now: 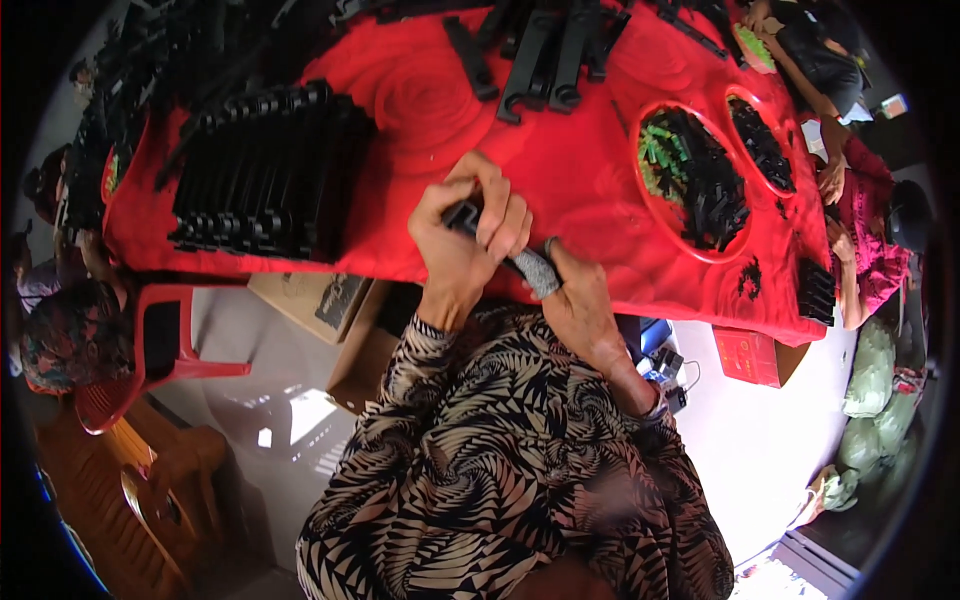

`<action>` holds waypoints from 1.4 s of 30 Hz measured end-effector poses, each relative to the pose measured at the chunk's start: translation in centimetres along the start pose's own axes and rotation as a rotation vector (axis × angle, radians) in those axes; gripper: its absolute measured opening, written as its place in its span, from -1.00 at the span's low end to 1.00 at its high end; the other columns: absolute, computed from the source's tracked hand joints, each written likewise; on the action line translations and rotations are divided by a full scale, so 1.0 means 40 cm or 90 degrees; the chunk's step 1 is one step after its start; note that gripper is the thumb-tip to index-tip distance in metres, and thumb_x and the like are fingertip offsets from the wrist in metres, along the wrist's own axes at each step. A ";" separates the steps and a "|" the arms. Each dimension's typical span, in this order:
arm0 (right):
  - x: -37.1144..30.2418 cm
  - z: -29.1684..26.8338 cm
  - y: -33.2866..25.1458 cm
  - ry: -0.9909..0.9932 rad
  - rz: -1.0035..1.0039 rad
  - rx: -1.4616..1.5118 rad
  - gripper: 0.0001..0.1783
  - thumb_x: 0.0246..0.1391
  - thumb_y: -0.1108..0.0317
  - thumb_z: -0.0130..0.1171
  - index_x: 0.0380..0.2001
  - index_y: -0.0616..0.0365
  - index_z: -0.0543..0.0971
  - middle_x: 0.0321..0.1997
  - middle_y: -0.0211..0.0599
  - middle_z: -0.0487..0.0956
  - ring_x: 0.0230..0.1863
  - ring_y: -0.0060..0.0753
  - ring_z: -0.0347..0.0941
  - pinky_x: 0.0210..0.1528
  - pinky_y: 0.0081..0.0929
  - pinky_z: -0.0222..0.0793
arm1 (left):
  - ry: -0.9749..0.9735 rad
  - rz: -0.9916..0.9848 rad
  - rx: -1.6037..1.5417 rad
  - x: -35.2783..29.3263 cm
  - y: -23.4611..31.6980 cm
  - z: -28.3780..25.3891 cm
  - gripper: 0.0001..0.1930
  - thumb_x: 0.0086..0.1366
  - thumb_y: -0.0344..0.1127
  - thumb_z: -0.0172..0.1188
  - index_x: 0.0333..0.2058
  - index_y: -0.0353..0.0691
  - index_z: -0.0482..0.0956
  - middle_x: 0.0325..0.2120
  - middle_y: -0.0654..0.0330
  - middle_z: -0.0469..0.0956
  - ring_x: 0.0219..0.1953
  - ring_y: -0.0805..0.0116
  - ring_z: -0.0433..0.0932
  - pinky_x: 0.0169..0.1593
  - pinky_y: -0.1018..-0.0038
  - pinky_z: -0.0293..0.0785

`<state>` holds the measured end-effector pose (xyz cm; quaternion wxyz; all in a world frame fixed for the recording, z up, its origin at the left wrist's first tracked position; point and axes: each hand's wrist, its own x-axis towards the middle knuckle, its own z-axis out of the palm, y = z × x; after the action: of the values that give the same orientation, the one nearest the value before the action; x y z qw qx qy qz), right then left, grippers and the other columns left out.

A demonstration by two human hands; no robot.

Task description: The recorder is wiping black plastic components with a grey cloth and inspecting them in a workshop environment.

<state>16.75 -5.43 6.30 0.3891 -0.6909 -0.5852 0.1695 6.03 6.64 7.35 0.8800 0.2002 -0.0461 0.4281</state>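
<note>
Black part (461,216) is being held in grip of left hand (465,232), grey speckled piece (537,271) in grip of right hand (588,308), near bench edge (400,262). Green pieces (660,152) and black pieces (716,206) are being contained in large red basin (659,231), dark pieces (763,146) in smaller red basin (783,194).

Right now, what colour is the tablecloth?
The tablecloth is red, with a rose pattern, best seen in the head view.

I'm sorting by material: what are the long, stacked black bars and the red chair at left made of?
Black bars: probably hard plastic, satin, with thin highlights; painted metal possible. Red chair: likely moulded plastic, smooth and slightly glossy, its rounded frame seemingly seamless.
</note>
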 end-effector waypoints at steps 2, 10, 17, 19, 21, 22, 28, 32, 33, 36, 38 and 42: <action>-0.011 0.000 -0.009 -0.020 0.035 -0.006 -0.80 0.08 0.36 0.15 -0.37 0.28 0.41 -0.52 0.16 0.47 -0.40 0.31 0.43 -0.42 -0.04 0.29 | -0.054 0.018 0.026 -0.012 0.003 0.021 -0.75 0.25 -0.23 -0.18 -0.46 -0.30 0.31 -0.79 0.21 0.20 -0.80 0.34 0.17 -0.62 0.39 0.19; -0.023 -0.019 -0.002 -0.019 -0.014 0.129 -0.79 0.08 0.30 0.17 -0.34 0.25 0.49 -0.46 0.08 0.53 -0.33 0.23 0.49 -0.35 -0.04 0.36 | -0.122 -0.009 0.213 -0.035 -0.001 0.081 -0.68 0.18 -0.18 -0.19 -0.48 -0.36 0.36 -0.67 0.04 0.36 -0.57 0.07 0.40 -0.41 0.29 0.39; -0.041 -0.004 0.022 -0.067 0.073 0.320 -0.82 0.04 0.36 0.19 -0.36 0.28 0.54 -0.55 -0.08 0.49 -0.52 -0.23 0.46 -0.43 -0.29 0.31 | -0.144 -0.077 0.218 -0.062 0.002 0.106 -0.61 0.23 -0.17 -0.18 -0.36 -0.47 0.43 -0.71 0.05 0.35 -0.61 0.16 0.40 -0.35 0.33 0.36; -0.047 -0.005 0.028 -0.075 0.053 0.311 -0.86 0.06 0.41 0.17 -0.36 0.29 0.55 -0.50 -0.17 0.52 -0.47 -0.39 0.44 -0.42 -0.37 0.32 | -0.149 -0.109 0.213 -0.064 0.004 0.106 -0.60 0.26 -0.17 -0.20 -0.36 -0.47 0.42 -0.78 0.11 0.30 -0.71 0.26 0.34 -0.44 0.38 0.33; -0.054 -0.004 0.033 -0.110 0.018 0.285 -0.93 0.12 0.52 0.13 -0.36 0.32 0.55 -0.41 -0.36 0.58 -0.37 -0.70 0.41 -0.38 -0.53 0.34 | -0.172 -0.083 0.219 -0.063 -0.002 0.116 -0.59 0.32 -0.17 -0.25 -0.35 -0.47 0.41 -0.84 0.20 0.24 -0.81 0.39 0.21 -0.56 0.44 0.24; -0.057 0.002 0.038 -0.107 0.018 0.289 -0.93 0.12 0.52 0.13 -0.36 0.32 0.55 -0.41 -0.36 0.58 -0.37 -0.70 0.41 -0.38 -0.53 0.34 | -0.188 -0.080 0.226 -0.063 0.000 0.119 -0.59 0.34 -0.18 -0.23 -0.32 -0.50 0.42 -0.83 0.20 0.26 -0.78 0.40 0.24 -0.55 0.44 0.24; -0.070 -0.017 0.009 -0.092 0.013 0.414 -0.90 0.08 0.48 0.16 -0.34 0.28 0.57 -0.61 -0.33 0.43 -0.39 -0.81 0.29 -0.44 -0.53 0.33 | -0.199 -0.095 0.240 -0.081 -0.016 0.130 -0.59 0.35 -0.20 -0.15 -0.25 -0.55 0.44 -0.81 0.21 0.29 -0.77 0.42 0.27 -0.55 0.48 0.24; -0.065 -0.004 0.025 -0.050 -0.030 0.446 -0.87 0.11 0.48 0.11 -0.27 0.27 0.57 -0.55 -0.35 0.46 -0.34 -0.82 0.28 -0.40 -0.56 0.33 | -0.183 -0.059 0.299 -0.091 -0.025 0.137 -0.61 0.35 -0.21 -0.15 -0.26 -0.54 0.45 -0.83 0.21 0.29 -0.77 0.41 0.28 -0.57 0.48 0.23; -0.060 0.001 0.041 -0.087 -0.054 0.462 -0.86 0.13 0.45 0.09 -0.27 0.27 0.55 -0.54 -0.34 0.47 -0.36 -0.81 0.30 -0.41 -0.55 0.32 | -0.188 -0.057 0.297 -0.089 -0.030 0.131 -0.61 0.35 -0.21 -0.15 -0.26 -0.54 0.45 -0.83 0.21 0.29 -0.77 0.41 0.28 -0.57 0.48 0.23; -0.051 -0.018 0.040 -0.162 0.013 0.350 -0.83 0.19 0.36 0.05 -0.30 0.25 0.51 -0.55 -0.42 0.47 -0.48 -0.71 0.36 -0.45 -0.51 0.32 | -0.087 -0.045 0.242 -0.081 -0.041 0.113 -0.68 0.33 -0.25 -0.18 -0.34 -0.45 0.42 -0.82 0.20 0.28 -0.77 0.38 0.27 -0.54 0.45 0.28; -0.047 -0.012 0.040 -0.167 0.026 0.373 -0.82 0.21 0.33 0.02 -0.32 0.23 0.50 -0.55 -0.45 0.47 -0.52 -0.64 0.37 -0.48 -0.50 0.31 | -0.048 -0.055 0.258 -0.068 -0.038 0.110 -0.68 0.32 -0.22 -0.20 -0.35 -0.38 0.40 -0.84 0.23 0.24 -0.79 0.38 0.23 -0.54 0.41 0.27; -0.044 0.006 0.053 -0.197 0.148 0.473 -0.78 0.27 0.31 -0.07 -0.36 0.18 0.50 -0.58 -0.48 0.47 -0.59 -0.62 0.39 -0.55 -0.52 0.29 | 0.022 -0.076 0.248 -0.051 -0.041 0.084 -0.70 0.31 -0.16 -0.21 -0.40 -0.26 0.38 -0.85 0.30 0.16 -0.81 0.40 0.18 -0.54 0.38 0.25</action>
<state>17.54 -7.03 4.20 0.4977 -0.5314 -0.4541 0.5134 6.32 2.89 9.40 0.8489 0.3619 0.0648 0.3797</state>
